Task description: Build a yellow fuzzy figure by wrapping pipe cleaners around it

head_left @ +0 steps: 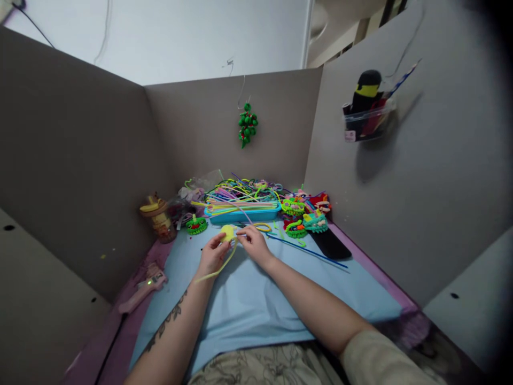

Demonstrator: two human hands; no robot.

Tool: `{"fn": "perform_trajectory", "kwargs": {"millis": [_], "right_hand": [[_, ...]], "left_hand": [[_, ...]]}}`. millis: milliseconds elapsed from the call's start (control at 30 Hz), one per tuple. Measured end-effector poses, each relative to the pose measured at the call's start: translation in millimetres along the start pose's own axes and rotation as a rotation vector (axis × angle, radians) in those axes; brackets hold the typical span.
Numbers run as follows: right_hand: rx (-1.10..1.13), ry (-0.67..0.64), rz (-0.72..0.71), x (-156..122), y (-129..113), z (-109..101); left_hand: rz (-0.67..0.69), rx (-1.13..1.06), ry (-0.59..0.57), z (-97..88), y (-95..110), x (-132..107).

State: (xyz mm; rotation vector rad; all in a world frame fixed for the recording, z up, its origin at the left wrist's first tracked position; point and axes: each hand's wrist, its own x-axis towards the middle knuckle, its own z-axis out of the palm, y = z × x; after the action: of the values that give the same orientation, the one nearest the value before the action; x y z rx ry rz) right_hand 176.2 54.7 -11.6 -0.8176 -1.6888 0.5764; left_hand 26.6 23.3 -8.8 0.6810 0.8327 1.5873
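In the middle of the head view, my left hand (215, 252) is closed on a small round yellow coil (227, 232) that looks like wound pipe cleaner. A loose yellow pipe cleaner (224, 267) trails from it down past my left wrist. Just to the right, my right hand (253, 243) pinches at the coil's right side with fingertips together. What exactly lies between those fingertips is too small to make out. Both hands are above the light blue cloth (248, 305).
Behind my hands, a blue tray (244, 215) holds many coloured pipe cleaners. Finished fuzzy pieces (295, 229) sit to its right, beside a black flat object (331, 243). At left are a pink glue gun (142, 293), a lidded cup (160, 222) and a green fuzzy piece (196, 225). Grey panels surround the table.
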Motion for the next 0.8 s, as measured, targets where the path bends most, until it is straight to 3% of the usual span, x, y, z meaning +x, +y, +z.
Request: {"fn": "perform_trajectory", "kwargs": {"millis": [267, 433, 800], "right_hand": [[0.131, -0.033, 0.222, 1.1, 7.0, 0.7], [0.375, -0.139, 0.353, -1.1, 6.1, 0.4], [0.444, -0.161, 0.448, -3.9, 7.6, 4.0]], "left_hand": [[0.079, 0.2, -0.069, 5.1, -2.1, -7.8], [0.138, 0.36, -0.069, 5.8, -4.8, -10.0], [0.188, 0.442, -0.009, 6.8, -6.2, -10.4]]}}
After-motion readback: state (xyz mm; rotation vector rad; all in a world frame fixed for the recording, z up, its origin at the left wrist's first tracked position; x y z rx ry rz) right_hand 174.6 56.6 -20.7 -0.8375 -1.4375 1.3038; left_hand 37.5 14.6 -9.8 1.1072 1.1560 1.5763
